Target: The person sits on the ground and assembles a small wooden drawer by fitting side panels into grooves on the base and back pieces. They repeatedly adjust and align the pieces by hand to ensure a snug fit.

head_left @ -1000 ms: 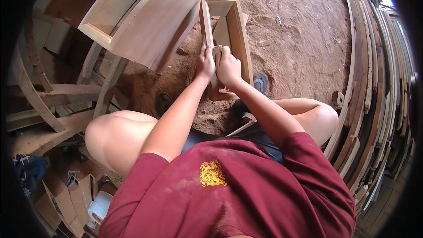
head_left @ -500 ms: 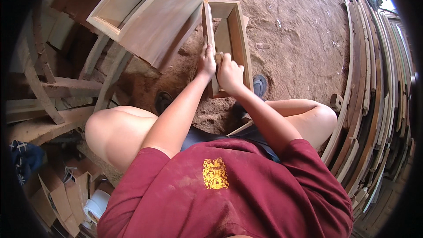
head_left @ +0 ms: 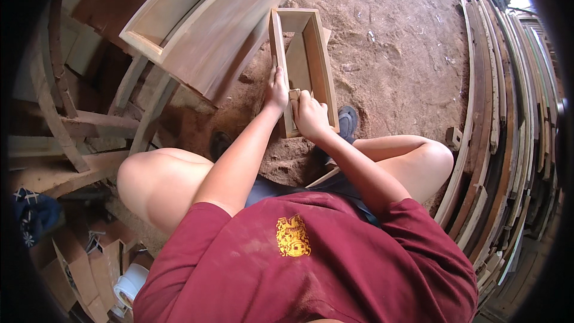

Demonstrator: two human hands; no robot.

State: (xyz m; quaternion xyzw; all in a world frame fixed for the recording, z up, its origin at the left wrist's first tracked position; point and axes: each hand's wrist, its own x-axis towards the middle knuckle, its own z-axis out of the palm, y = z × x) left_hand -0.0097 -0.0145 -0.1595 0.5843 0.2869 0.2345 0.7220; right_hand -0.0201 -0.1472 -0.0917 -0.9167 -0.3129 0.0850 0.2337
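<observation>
Between my feet, a long open wooden drawer box [head_left: 324,72] stands with its far end tipped away from me. My left hand [head_left: 276,91] is wrapped round the outside of its left wall, fingers pointing up along the rim. Just beside it, inside the box near the closer end, my right hand [head_left: 311,117] is closed on a small tan piece [head_left: 294,94], pressed toward the left wall. The fingers cover most of this piece, so its kind does not show.
A large wooden panelled cabinet piece [head_left: 206,42] rests on a timber frame [head_left: 146,107] at left. Long planks [head_left: 487,101] are stacked along the right. A white bucket [head_left: 130,282] and wood offcuts [head_left: 81,269] lie at lower left. Sandy ground [head_left: 382,66] stretches ahead.
The box and both hands sit slightly lower and further left in view. My right hand has shifted a little toward me along the left wall. Both grips are kept.
</observation>
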